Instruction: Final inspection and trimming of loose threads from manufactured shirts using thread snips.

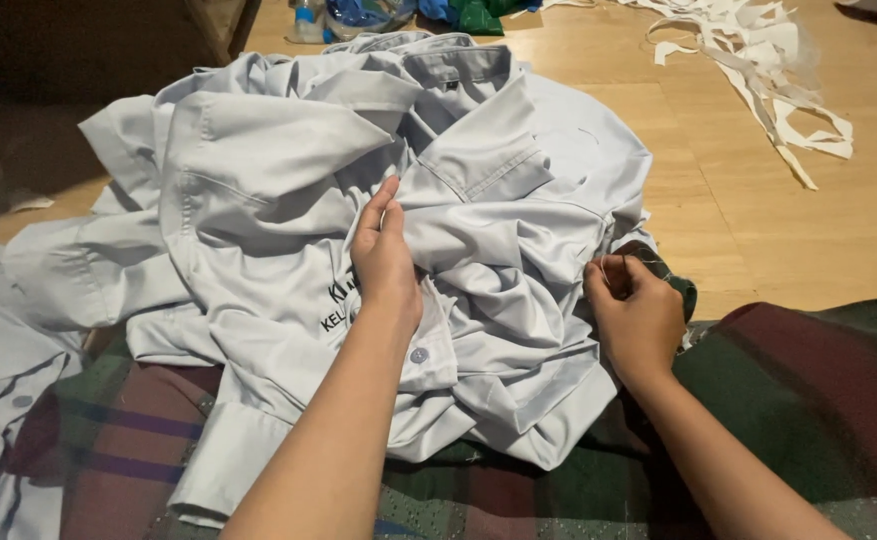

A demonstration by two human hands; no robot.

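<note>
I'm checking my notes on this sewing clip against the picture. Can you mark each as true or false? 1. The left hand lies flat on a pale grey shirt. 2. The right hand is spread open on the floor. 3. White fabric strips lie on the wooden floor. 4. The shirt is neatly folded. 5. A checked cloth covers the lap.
1. The left hand lies flat on the pale grey shirt: true.
2. The right hand is spread open on the floor: false. Its fingers are curled and pinched together at the shirt's edge.
3. White fabric strips lie on the wooden floor: true.
4. The shirt is neatly folded: false. It lies crumpled in a heap.
5. A checked cloth covers the lap: true.
</note>
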